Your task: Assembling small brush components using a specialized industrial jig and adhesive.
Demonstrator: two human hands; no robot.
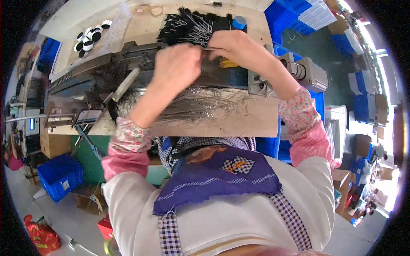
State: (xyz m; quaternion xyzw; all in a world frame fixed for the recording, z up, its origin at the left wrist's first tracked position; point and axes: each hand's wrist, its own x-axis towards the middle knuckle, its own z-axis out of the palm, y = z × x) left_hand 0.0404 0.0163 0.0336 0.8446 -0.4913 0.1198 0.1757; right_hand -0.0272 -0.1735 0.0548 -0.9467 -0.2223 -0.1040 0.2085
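My left hand (178, 66) and my right hand (235, 46) meet over a dark metal bench machine (222, 77). Both have their fingers closed in a pinch, almost touching. A thin greyish bit shows between the fingertips, too small to name. Just beyond them lies a pile of small black-bristled brushes with twisted wire stems (190, 26), some stems pointing toward my right hand. Under the right hand sits a yellow piece (228, 63), partly covered. Many loose thin metal wires (192, 104) are strewn along the near side of the machine.
A clear plastic tray (121, 25) at the far left holds several black-and-white round pieces (89, 38). A blue round cap (239, 22) stands beyond my right hand. A light-coloured lever (127, 84) sticks out at the left; a grey motor (309, 73) sits at the right. Blue crates (60, 177) surround the bench.
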